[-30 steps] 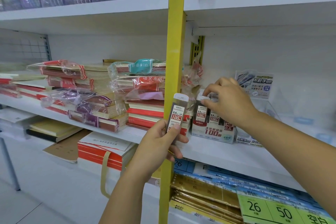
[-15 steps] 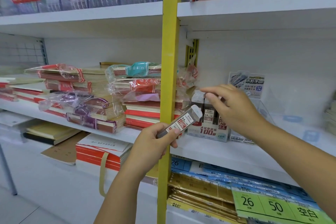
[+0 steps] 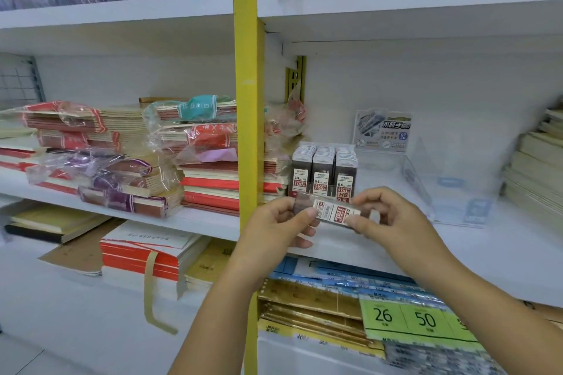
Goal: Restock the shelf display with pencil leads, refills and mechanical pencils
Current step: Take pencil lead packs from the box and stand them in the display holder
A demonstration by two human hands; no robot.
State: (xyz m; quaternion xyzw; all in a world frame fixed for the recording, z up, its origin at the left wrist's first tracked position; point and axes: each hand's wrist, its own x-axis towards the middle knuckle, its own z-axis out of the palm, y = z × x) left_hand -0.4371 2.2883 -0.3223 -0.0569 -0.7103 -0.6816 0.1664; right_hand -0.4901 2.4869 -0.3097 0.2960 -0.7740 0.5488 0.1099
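Held level just in front of the shelf (image 3: 457, 240), pencil lead case (image 3: 332, 212) lying crosswise, left hand (image 3: 274, 227) and right hand (image 3: 393, 222) each pinching one end, upright lead-case display box (image 3: 324, 172) directly behind; needs turning upright.

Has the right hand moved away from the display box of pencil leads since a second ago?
Yes. The right hand has come off the grey-and-white display box of pencil leads, down and toward the camera, and now grips the clear rectangular lead case with the left hand.
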